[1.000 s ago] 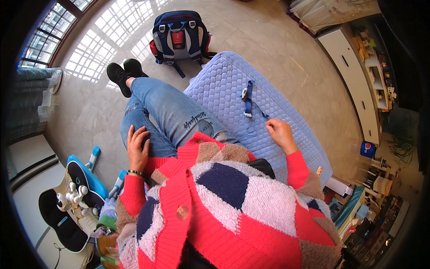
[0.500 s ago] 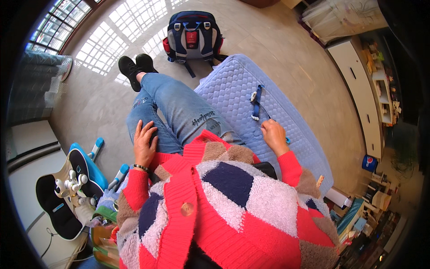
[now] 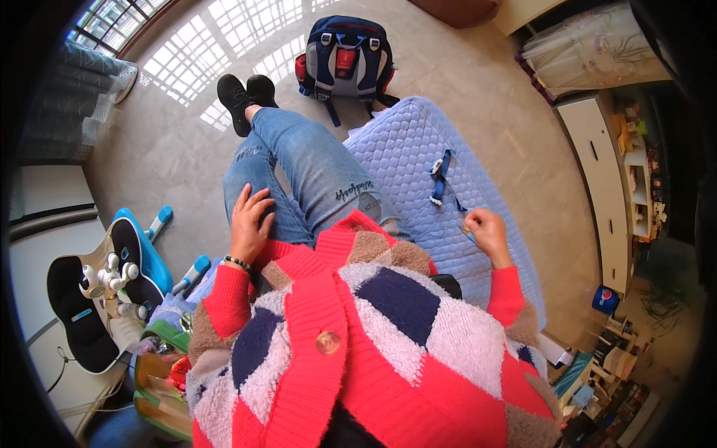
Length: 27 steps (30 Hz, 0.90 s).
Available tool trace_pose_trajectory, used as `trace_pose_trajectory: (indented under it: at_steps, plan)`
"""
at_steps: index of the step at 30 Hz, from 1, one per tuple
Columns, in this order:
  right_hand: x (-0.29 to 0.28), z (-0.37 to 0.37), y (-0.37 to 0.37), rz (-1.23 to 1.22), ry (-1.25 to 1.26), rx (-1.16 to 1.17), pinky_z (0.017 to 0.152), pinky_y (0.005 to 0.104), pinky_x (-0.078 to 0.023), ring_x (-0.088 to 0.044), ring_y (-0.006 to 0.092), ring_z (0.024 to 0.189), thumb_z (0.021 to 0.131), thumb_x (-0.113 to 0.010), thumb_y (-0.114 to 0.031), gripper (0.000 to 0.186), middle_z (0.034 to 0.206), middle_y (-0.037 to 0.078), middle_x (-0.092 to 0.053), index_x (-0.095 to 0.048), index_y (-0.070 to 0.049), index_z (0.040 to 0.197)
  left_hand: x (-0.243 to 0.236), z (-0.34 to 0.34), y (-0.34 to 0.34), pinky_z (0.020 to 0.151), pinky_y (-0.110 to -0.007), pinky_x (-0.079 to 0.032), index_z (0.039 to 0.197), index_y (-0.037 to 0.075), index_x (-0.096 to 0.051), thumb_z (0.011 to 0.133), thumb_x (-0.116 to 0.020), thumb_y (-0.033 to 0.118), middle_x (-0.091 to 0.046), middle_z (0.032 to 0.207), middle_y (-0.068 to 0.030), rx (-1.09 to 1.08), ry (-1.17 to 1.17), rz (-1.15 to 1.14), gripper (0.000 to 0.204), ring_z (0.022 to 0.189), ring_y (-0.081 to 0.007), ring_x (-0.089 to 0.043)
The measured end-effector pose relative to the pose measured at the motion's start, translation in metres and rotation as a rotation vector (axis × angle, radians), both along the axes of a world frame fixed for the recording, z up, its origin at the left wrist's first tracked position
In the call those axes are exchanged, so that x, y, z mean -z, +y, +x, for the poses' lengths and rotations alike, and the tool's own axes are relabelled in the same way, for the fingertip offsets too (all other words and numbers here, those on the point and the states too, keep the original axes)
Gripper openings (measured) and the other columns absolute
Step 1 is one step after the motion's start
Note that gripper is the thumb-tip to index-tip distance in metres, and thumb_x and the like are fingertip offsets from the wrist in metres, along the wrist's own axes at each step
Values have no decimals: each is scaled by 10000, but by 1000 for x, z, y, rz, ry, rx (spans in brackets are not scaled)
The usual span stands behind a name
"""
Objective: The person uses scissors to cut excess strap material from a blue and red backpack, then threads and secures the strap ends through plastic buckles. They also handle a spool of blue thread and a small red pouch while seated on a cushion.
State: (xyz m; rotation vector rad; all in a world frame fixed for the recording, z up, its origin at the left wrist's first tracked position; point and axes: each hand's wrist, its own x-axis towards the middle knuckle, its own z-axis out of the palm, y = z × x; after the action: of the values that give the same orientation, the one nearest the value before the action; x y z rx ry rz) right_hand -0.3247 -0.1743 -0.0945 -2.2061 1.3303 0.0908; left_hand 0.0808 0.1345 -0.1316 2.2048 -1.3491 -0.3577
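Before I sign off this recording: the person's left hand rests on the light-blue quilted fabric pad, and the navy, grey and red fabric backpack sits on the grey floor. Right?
Not quite: in the head view, the left hand rests on the person's blue denim trousers, not the quilted pad. The backpack does sit on the grey floor.

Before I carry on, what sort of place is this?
Most likely a room in a home: a curtain hangs near a gridded window, and a white cabinet stands across the room.
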Motion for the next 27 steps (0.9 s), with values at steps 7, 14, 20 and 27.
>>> trace_pose_trajectory:
  at_steps: [7,14,20,27]
  plan:
    - [-102,118,3,98,-737,-258,923,307,-419,-577,175,1055,788,-687,-53,40,1077,91,-657,-667,-39,819,-68,-10,-29,754,-246,-499,1091,33,-658,898,-590,42,-646,1111,-90,-83,456,-335,205,891,-143,-628]
    - [-134,239,69,607,-950,-466,1009,326,-360,-507,213,1170,790,-686,-11,62,1171,107,-586,-645,-42,825,-144,-34,-39,881,-270,-494,1280,0,-526,969,-505,87,-592,1218,-91,8,1200,-605,323,979,-133,-616]
    - [-136,296,138,441,-977,-636,885,276,-422,-558,158,964,865,-613,30,78,1002,75,-602,-604,-12,931,-134,-40,-10,778,-257,-507,1226,-15,-502,943,-567,131,-643,974,-71,56,1421,-761,325,864,-122,-631]
    - [-154,317,156,1396,-1100,-465,623,224,-436,-435,63,604,1008,-474,-137,111,799,8,-458,-521,-38,1030,-162,-48,40,588,-205,-440,887,-2,-670,903,-616,157,-616,752,-5,-70,1293,-787,170,627,-55,-526]
